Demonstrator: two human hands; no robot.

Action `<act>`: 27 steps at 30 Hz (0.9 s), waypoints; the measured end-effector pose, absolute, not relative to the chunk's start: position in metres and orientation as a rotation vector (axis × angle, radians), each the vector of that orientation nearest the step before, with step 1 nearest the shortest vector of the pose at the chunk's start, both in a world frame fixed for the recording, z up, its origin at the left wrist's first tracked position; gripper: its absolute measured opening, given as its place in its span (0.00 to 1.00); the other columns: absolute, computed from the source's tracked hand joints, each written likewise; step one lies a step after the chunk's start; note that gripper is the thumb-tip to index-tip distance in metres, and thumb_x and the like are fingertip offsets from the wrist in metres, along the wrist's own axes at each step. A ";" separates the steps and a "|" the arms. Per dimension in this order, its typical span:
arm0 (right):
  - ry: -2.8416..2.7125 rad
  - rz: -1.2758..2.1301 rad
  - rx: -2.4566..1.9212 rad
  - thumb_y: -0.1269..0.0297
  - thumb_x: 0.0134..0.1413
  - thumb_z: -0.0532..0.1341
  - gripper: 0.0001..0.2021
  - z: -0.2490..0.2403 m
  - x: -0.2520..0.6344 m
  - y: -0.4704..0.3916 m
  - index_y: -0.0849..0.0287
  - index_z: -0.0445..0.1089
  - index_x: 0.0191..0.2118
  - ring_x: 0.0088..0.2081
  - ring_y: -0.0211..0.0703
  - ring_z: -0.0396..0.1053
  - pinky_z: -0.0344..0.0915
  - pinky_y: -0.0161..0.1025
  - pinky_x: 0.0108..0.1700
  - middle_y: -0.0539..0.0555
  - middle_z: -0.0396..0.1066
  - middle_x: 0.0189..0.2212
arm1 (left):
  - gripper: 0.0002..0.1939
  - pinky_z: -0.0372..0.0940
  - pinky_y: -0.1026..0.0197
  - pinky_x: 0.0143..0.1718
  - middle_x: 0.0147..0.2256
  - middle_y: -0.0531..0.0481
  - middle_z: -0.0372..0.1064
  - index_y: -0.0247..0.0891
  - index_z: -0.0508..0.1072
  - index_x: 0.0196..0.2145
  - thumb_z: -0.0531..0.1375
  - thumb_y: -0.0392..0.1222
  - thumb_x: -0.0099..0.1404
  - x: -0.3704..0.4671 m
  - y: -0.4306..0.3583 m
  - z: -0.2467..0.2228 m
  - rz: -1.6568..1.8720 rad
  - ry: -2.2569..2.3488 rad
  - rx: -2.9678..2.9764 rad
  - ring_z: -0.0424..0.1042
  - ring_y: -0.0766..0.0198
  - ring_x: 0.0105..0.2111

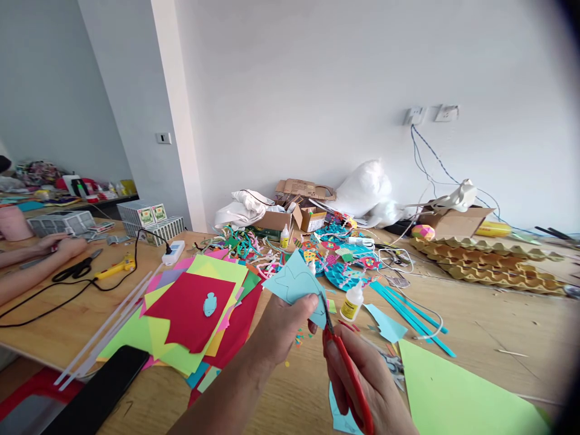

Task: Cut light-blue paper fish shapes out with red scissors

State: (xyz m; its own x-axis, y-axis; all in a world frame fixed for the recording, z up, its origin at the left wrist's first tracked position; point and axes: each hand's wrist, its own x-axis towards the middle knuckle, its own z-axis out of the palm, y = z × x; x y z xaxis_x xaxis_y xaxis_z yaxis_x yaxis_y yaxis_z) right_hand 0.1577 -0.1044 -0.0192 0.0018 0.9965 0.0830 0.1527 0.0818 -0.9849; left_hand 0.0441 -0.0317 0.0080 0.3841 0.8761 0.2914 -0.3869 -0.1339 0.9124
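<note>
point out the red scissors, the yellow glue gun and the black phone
red scissors point(363, 403): head view, on the lower handle
yellow glue gun point(114, 269): head view, on the body
black phone point(102, 386): head view, on its dark face

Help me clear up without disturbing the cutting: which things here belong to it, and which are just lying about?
Belong to the cutting:
- blue paper, in the left hand
- red-handled scissors, in the right hand
- probably the blue cut-out

Seemingly just lying about:
- egg trays
- white plastic bag
- yellow glue gun
</note>
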 end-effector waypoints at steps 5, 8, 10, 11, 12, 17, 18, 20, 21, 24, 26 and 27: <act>-1.391 1.080 -1.260 0.44 0.55 0.56 0.20 -0.024 0.161 -0.102 0.56 0.59 0.24 0.13 0.31 0.51 0.51 0.27 0.14 0.42 0.54 0.13 | 0.13 0.57 0.66 0.22 0.17 0.56 0.59 0.38 0.61 0.18 0.55 0.43 0.57 0.041 -0.030 0.008 1.140 0.490 1.301 0.59 0.70 0.19; -1.398 1.071 -1.268 0.42 0.55 0.54 0.22 -0.026 0.162 -0.102 0.56 0.58 0.24 0.14 0.31 0.52 0.49 0.28 0.14 0.42 0.54 0.13 | 0.13 0.57 0.66 0.22 0.17 0.56 0.59 0.38 0.61 0.18 0.55 0.43 0.57 0.039 -0.029 0.007 1.128 0.487 1.295 0.58 0.70 0.20; -1.397 1.065 -1.277 0.41 0.55 0.54 0.22 -0.027 0.162 -0.102 0.56 0.58 0.24 0.13 0.32 0.52 0.49 0.28 0.14 0.42 0.55 0.13 | 0.13 0.57 0.66 0.22 0.18 0.56 0.58 0.38 0.61 0.18 0.54 0.43 0.58 0.039 -0.029 0.007 1.124 0.485 1.302 0.58 0.70 0.20; -1.398 1.066 -1.277 0.41 0.55 0.54 0.22 -0.027 0.162 -0.102 0.56 0.58 0.24 0.13 0.32 0.52 0.49 0.29 0.14 0.42 0.55 0.13 | 0.13 0.56 0.66 0.22 0.18 0.56 0.58 0.38 0.61 0.18 0.54 0.42 0.58 0.039 -0.029 0.008 1.123 0.485 1.309 0.58 0.70 0.20; -1.402 1.073 -1.273 0.41 0.55 0.53 0.22 -0.026 0.161 -0.102 0.56 0.58 0.25 0.13 0.32 0.53 0.50 0.29 0.15 0.42 0.55 0.12 | 0.12 0.56 0.66 0.22 0.18 0.56 0.58 0.38 0.61 0.18 0.54 0.42 0.58 0.039 -0.030 0.008 1.122 0.485 1.319 0.58 0.70 0.20; -1.411 1.091 -1.215 0.40 0.57 0.50 0.23 -0.020 0.160 -0.104 0.56 0.59 0.25 0.17 0.34 0.55 0.55 0.32 0.21 0.44 0.57 0.14 | 0.11 0.56 0.66 0.23 0.18 0.57 0.56 0.38 0.60 0.19 0.54 0.40 0.56 0.041 -0.033 0.012 1.126 0.487 1.359 0.57 0.71 0.20; -1.410 1.087 -1.210 0.41 0.57 0.50 0.23 -0.018 0.160 -0.104 0.56 0.59 0.25 0.18 0.35 0.56 0.55 0.32 0.22 0.44 0.57 0.14 | 0.11 0.56 0.66 0.24 0.18 0.57 0.56 0.38 0.60 0.19 0.54 0.40 0.57 0.042 -0.034 0.012 1.122 0.484 1.361 0.57 0.71 0.20; -1.404 1.086 -1.202 0.41 0.57 0.50 0.23 -0.016 0.159 -0.106 0.56 0.58 0.25 0.19 0.35 0.56 0.54 0.33 0.23 0.45 0.57 0.15 | 0.11 0.56 0.66 0.24 0.18 0.56 0.56 0.38 0.60 0.18 0.54 0.41 0.57 0.043 -0.034 0.011 1.111 0.484 1.352 0.57 0.70 0.20; -1.398 1.090 -1.199 0.41 0.57 0.51 0.23 -0.016 0.159 -0.107 0.56 0.58 0.24 0.19 0.35 0.55 0.54 0.33 0.23 0.45 0.57 0.15 | 0.11 0.56 0.65 0.24 0.18 0.56 0.56 0.38 0.60 0.18 0.54 0.42 0.57 0.043 -0.034 0.010 1.107 0.488 1.345 0.57 0.70 0.20; -1.382 1.114 -1.200 0.39 0.56 0.51 0.24 -0.015 0.159 -0.107 0.56 0.58 0.24 0.18 0.35 0.55 0.54 0.33 0.22 0.44 0.56 0.15 | 0.12 0.56 0.65 0.24 0.19 0.56 0.57 0.38 0.60 0.19 0.54 0.42 0.57 0.043 -0.034 0.007 1.105 0.504 1.335 0.57 0.70 0.21; -1.364 1.134 -1.213 0.37 0.54 0.50 0.25 -0.016 0.158 -0.106 0.56 0.58 0.24 0.18 0.34 0.55 0.55 0.32 0.21 0.44 0.56 0.15 | 0.12 0.56 0.65 0.24 0.19 0.56 0.57 0.38 0.60 0.19 0.54 0.42 0.57 0.043 -0.033 0.006 1.103 0.507 1.337 0.58 0.70 0.21; -1.353 1.145 -1.221 0.36 0.53 0.50 0.25 -0.016 0.158 -0.106 0.56 0.58 0.25 0.17 0.34 0.54 0.55 0.32 0.20 0.44 0.56 0.15 | 0.12 0.56 0.65 0.23 0.19 0.56 0.57 0.38 0.60 0.19 0.54 0.42 0.57 0.043 -0.033 0.006 1.101 0.507 1.338 0.58 0.70 0.21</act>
